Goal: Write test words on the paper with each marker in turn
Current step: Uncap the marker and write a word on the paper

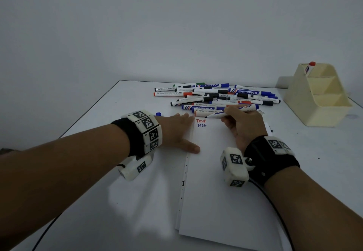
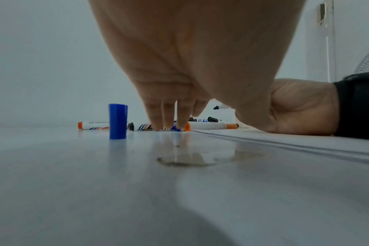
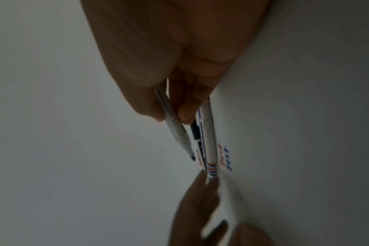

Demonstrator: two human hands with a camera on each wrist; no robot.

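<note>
nearest me, the paper lies flat on the white table; my left hand rests on its left edge, fingers straight and flat. beyond, my right hand pinches an uncapped blue marker, tip raised above the sheet near the red and blue "test" words. a blue cap stands upright left of the fingers. farther off, the marker pile and beige organiser.
</note>
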